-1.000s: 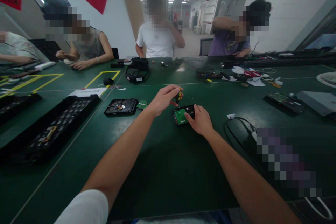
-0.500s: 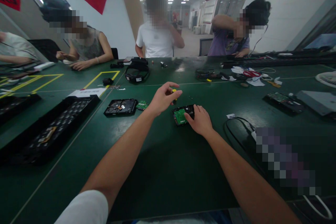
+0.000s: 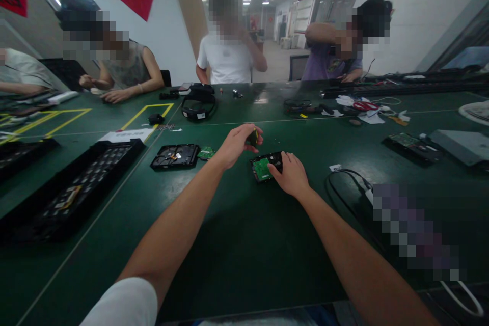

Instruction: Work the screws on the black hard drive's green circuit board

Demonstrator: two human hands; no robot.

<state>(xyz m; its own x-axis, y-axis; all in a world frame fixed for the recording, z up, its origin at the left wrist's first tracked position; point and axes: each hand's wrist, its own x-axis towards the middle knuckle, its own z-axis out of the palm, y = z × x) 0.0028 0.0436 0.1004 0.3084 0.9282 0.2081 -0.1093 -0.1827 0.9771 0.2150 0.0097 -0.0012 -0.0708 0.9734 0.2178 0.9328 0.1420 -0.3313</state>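
Observation:
My left hand (image 3: 235, 145) is closed around a short black-and-yellow screwdriver (image 3: 252, 137), held above the far left edge of a hard drive (image 3: 263, 168). The screwdriver's tip is hidden or too small to make out. Green circuit board faces up on the drive, which lies flat on the table. My right hand (image 3: 292, 175) grips the drive's right side, its thumb on the top face and its fingers over the far right edge. Left of my left wrist lie a second hard drive (image 3: 174, 156) and a loose green circuit board (image 3: 207, 153).
A long black tray (image 3: 126, 155) stands on the green table (image 3: 237, 254) at left. To the right are a cable (image 3: 336, 198), another hard drive (image 3: 412, 147) and a grey box (image 3: 460, 146). A black headset (image 3: 198, 107) lies farther back. Several people sit across the table.
My left hand has turned and its fingers have closed more around the screwdriver, which now tilts instead of standing upright. My right hand stays on the hard drive.

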